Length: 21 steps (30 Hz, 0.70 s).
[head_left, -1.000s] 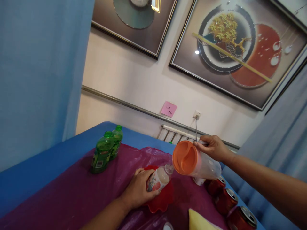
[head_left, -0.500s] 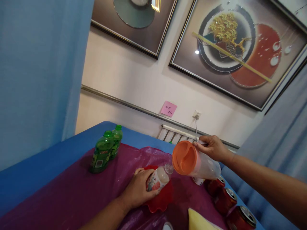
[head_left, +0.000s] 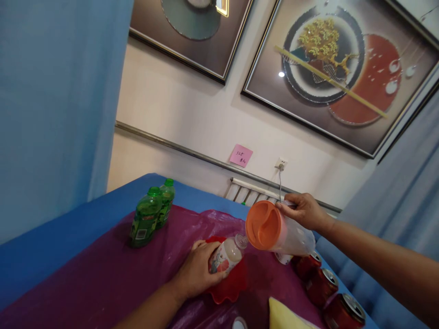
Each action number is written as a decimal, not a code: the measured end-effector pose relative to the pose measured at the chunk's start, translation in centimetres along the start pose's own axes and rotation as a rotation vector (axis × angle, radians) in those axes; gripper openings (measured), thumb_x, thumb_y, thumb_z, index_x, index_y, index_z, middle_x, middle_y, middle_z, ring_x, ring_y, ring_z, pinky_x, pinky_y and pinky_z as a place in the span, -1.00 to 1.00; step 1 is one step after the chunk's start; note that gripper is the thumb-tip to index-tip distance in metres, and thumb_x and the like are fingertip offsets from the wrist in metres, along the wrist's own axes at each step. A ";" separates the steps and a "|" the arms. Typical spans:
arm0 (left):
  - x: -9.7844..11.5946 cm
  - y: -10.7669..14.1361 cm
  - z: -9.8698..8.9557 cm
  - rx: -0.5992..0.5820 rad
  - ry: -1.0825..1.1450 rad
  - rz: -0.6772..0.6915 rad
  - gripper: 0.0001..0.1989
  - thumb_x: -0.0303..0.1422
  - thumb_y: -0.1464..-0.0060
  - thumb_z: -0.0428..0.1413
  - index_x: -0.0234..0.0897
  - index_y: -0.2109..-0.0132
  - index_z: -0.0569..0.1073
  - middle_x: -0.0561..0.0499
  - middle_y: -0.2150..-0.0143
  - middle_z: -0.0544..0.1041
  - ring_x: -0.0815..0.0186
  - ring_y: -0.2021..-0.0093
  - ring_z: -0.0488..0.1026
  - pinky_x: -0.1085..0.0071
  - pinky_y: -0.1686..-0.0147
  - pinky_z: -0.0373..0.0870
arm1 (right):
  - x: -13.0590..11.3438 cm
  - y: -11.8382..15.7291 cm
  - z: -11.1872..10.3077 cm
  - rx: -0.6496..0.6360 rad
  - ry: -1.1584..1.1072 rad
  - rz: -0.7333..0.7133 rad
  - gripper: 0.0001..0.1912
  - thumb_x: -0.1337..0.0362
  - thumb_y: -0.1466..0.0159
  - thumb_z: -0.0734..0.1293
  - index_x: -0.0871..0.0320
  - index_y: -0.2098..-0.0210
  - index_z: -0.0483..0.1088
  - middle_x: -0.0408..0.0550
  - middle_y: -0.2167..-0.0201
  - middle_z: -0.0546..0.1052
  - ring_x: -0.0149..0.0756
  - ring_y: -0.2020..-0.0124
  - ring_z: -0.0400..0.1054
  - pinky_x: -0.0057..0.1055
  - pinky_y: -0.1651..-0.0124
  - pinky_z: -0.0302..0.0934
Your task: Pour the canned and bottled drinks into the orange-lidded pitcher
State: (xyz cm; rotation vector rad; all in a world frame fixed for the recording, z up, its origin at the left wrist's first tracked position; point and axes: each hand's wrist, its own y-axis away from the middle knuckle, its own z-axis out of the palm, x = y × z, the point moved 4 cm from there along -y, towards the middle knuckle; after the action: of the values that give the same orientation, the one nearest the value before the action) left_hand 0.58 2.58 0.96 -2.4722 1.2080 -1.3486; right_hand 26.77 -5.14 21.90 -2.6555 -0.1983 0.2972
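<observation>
My left hand (head_left: 199,267) is wrapped round a small clear bottle (head_left: 226,257) with a floral label, tilted so its open neck points up and to the right. Under it lies a red scallop-edged dish (head_left: 230,287), partly covered by the hand and bottle. My right hand (head_left: 305,211) grips the handle of a clear plastic pitcher (head_left: 297,237) with an orange lid (head_left: 262,225). The pitcher is tipped nearly on its side, lid toward the bottle's mouth, with a small gap between. Whether liquid is flowing I cannot tell.
Two green bottles (head_left: 146,219) stand at the left on the purple plastic sheet (head_left: 103,274). Several red cans (head_left: 345,310) line the right edge. A yellow cloth-like thing (head_left: 284,315) and a white round rim (head_left: 239,323) show at the bottom. Blue curtains (head_left: 58,114) hang at the sides.
</observation>
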 end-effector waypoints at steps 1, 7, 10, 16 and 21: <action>0.0 0.0 0.0 -0.006 0.001 -0.003 -0.45 -0.25 0.14 0.34 -0.16 -0.06 0.48 -0.02 -0.05 0.61 0.04 -0.05 0.46 0.06 -0.23 0.19 | 0.0 0.0 0.0 0.001 0.000 -0.003 -0.42 -0.14 -0.29 0.27 0.09 0.61 0.00 -0.27 0.63 -0.05 -0.46 0.56 -0.15 -0.43 0.54 -0.25; 0.1 0.0 0.0 -0.008 -0.015 -0.016 -0.44 -0.24 0.15 0.34 -0.19 -0.06 0.49 -0.03 -0.04 0.61 0.03 -0.05 0.46 0.08 -0.20 0.23 | -0.1 0.0 -0.1 0.006 0.003 0.001 -0.43 -0.14 -0.28 0.27 0.09 0.61 0.01 -0.27 0.63 -0.04 -0.46 0.56 -0.15 -0.43 0.54 -0.24; 0.2 0.0 -0.1 -0.015 -0.021 -0.020 -0.48 -0.24 0.14 0.34 -0.18 -0.03 0.50 -0.02 -0.01 0.62 0.04 -0.02 0.47 0.12 -0.16 0.27 | -0.1 0.0 -0.2 -0.001 0.012 0.005 -0.42 -0.15 -0.28 0.27 0.09 0.62 0.01 -0.27 0.63 -0.03 -0.46 0.57 -0.14 -0.43 0.53 -0.24; 0.2 0.0 -0.1 -0.014 -0.016 -0.012 -0.44 -0.26 0.15 0.35 -0.16 -0.06 0.49 -0.03 -0.06 0.60 0.02 -0.06 0.46 0.08 -0.21 0.23 | -0.2 0.0 -0.2 0.002 0.027 -0.013 -0.41 -0.17 -0.29 0.25 0.09 0.62 0.02 -0.27 0.64 -0.02 -0.46 0.57 -0.14 -0.43 0.53 -0.23; 0.1 0.0 -0.1 -0.003 -0.006 -0.006 -0.46 -0.24 0.14 0.34 -0.16 -0.05 0.49 -0.02 -0.04 0.61 0.03 -0.05 0.47 0.06 -0.23 0.21 | -0.3 -0.1 -0.2 0.016 0.033 -0.015 -0.41 -0.17 -0.28 0.26 0.09 0.62 0.00 -0.27 0.64 -0.04 -0.46 0.57 -0.15 -0.43 0.54 -0.24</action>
State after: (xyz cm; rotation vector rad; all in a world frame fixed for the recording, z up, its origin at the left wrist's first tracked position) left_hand 0.56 2.54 1.05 -2.4827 1.2033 -1.3404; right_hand 26.51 -5.25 22.16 -2.6396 -0.2045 0.2488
